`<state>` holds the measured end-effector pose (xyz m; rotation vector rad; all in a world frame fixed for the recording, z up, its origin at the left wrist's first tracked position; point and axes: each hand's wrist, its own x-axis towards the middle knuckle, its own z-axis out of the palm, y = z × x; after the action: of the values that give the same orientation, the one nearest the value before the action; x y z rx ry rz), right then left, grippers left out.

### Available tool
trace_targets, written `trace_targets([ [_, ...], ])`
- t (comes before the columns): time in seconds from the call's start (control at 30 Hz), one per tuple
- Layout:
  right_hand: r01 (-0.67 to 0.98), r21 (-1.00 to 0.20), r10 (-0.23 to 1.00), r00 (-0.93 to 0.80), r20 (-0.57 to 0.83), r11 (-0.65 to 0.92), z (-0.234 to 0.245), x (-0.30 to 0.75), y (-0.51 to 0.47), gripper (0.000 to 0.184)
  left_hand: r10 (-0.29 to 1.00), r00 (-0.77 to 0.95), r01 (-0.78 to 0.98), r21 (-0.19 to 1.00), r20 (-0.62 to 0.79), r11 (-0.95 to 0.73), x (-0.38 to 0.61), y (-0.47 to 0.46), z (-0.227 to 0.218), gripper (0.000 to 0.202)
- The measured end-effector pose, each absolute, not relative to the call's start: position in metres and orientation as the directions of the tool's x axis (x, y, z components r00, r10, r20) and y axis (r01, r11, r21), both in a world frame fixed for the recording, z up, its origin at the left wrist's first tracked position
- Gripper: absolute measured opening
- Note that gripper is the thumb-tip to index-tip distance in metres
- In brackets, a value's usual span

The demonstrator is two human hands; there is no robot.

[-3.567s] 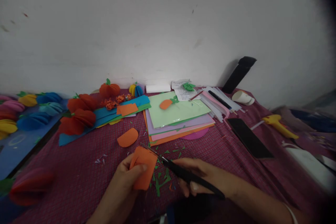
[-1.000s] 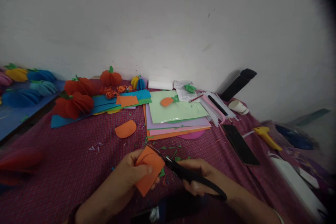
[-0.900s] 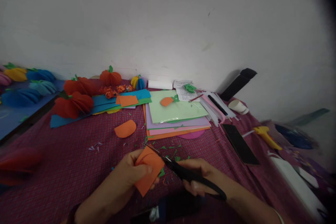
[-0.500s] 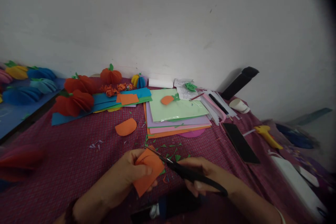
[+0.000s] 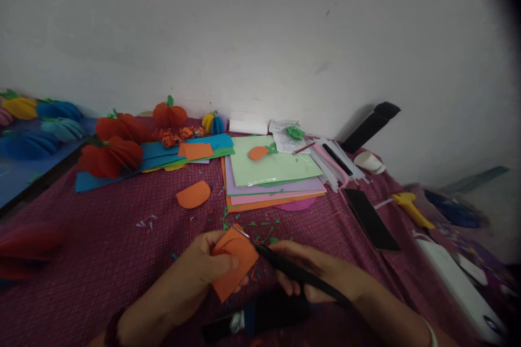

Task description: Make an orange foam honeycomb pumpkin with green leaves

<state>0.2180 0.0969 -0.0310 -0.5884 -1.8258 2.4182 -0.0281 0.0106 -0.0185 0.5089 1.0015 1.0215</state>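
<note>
My left hand (image 5: 211, 263) pinches a piece of orange paper (image 5: 238, 255), thumb on top and fingertips beneath. A curved line or edge runs across the paper. In my right hand (image 5: 313, 271) is a pair of black-handled scissors (image 5: 293, 270), its blades at the paper's upper right edge. Just beyond my hands lie small green paper scraps (image 5: 268, 233). A rounded orange paper cutout (image 5: 194, 195) rests on the checked maroon cloth (image 5: 171, 238) beyond my left hand.
Stacked coloured sheets (image 5: 277, 173) lie in the middle, with paper pumpkins (image 5: 112, 157) at the left. Rightward are a dark phone-like slab (image 5: 371, 219), a yellow glue gun (image 5: 411, 209), a paper cup (image 5: 369, 162) and a white power strip-like object (image 5: 453, 282). A wall stands behind.
The scissors' handles have closed together and the blades have come nearer each other on the orange paper. The paper has shifted slightly right; the view has moved a little.
</note>
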Motion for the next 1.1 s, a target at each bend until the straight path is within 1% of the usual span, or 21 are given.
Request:
trace_targets([
  [0.17,0.176,-0.928,0.266,-0.926,-0.269,-0.328,-0.037,0.217,0.096,0.078,0.883,0.191,-0.479,0.744,-0.430,0.466,-0.028,0.009,-0.024,0.023],
  [0.37,0.155,-0.947,0.278,-0.931,-0.235,-0.280,-0.032,0.219,0.095,0.094,0.884,0.175,-0.491,0.740,-0.434,0.460,-0.028,0.010,-0.020,0.021],
  [0.5,0.133,-0.948,0.279,-0.936,-0.216,-0.288,-0.033,0.218,0.096,0.089,0.878,0.139,-0.465,0.752,-0.459,0.467,-0.029,0.012,-0.014,0.018],
  [0.6,0.152,-0.945,0.275,-0.932,-0.235,-0.291,-0.034,0.217,0.096,0.082,0.872,0.126,-0.441,0.761,-0.472,0.476,-0.029,0.013,-0.012,0.018],
  [0.7,0.143,-0.953,0.302,-0.927,-0.223,-0.266,-0.032,0.215,0.095,0.073,0.874,0.119,-0.431,0.768,-0.472,0.473,-0.029,0.014,-0.011,0.019],
  [0.8,0.107,-0.958,0.329,-0.924,-0.195,-0.266,-0.028,0.213,0.093,0.071,0.876,0.120,-0.421,0.775,-0.467,0.471,-0.029,0.014,-0.012,0.020],
  [0.9,0.121,-0.954,0.365,-0.905,-0.220,-0.276,-0.023,0.210,0.090,0.070,0.882,0.109,-0.406,0.789,-0.459,0.461,-0.030,0.014,-0.014,0.022],
  [1.1,0.096,-0.956,0.402,-0.892,-0.206,-0.277,-0.020,0.206,0.085,0.068,0.895,0.106,-0.438,0.788,-0.433,0.433,-0.030,0.014,-0.015,0.020],
])
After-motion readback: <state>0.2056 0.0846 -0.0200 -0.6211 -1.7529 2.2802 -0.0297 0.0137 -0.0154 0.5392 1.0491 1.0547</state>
